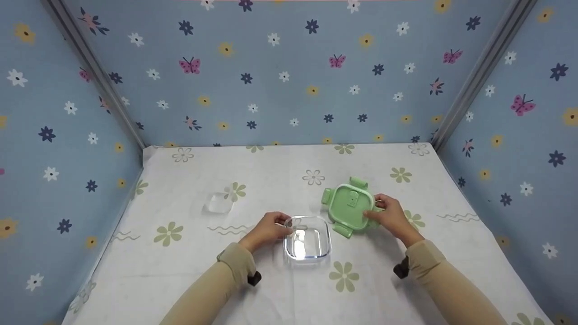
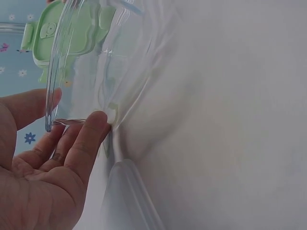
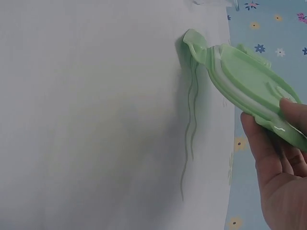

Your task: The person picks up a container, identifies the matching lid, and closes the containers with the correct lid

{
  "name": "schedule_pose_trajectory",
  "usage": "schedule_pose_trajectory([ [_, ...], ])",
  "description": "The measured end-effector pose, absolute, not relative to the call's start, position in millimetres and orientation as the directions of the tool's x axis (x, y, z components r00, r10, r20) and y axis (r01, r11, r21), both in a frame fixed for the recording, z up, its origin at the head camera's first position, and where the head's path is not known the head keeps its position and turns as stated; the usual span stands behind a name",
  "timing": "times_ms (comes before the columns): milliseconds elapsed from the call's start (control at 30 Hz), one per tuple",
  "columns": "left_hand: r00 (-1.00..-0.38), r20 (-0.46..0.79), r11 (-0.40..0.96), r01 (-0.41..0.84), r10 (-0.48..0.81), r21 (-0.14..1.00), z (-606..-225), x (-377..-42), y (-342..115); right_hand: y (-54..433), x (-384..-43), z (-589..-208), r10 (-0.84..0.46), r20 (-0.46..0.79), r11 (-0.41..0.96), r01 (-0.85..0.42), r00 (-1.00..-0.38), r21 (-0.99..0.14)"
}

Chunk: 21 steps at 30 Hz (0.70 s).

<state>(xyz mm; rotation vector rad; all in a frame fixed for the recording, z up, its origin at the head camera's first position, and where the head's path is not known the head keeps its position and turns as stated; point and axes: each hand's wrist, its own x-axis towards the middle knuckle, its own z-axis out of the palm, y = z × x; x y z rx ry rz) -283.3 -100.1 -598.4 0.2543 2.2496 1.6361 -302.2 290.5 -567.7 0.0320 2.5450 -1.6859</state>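
Note:
A square clear glass food container stands near the middle of the table. My left hand pinches its left rim, the thumb on one side of the wall and fingers on the other, as the left wrist view shows. To its right, my right hand holds a green lid by its right edge, thumb on top and fingers beneath. Flaps stick out from the lid's sides, and a small raised tab sits on its top. In the right wrist view the lid is tilted, its far flap close to the cloth.
A small clear block-like thing lies on the cloth at left; its kind is hard to tell. A white cloth with flowers covers the table. Blue patterned walls stand at the back and both sides.

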Motion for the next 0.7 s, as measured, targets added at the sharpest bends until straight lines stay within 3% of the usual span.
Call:
schedule_pose_trajectory([
  [700,-0.924,-0.153,0.311,-0.039,0.350,0.949,-600,-285,-103,272,-292,-545,-0.039,-0.015,0.418,-0.003,-0.999,-0.908],
])
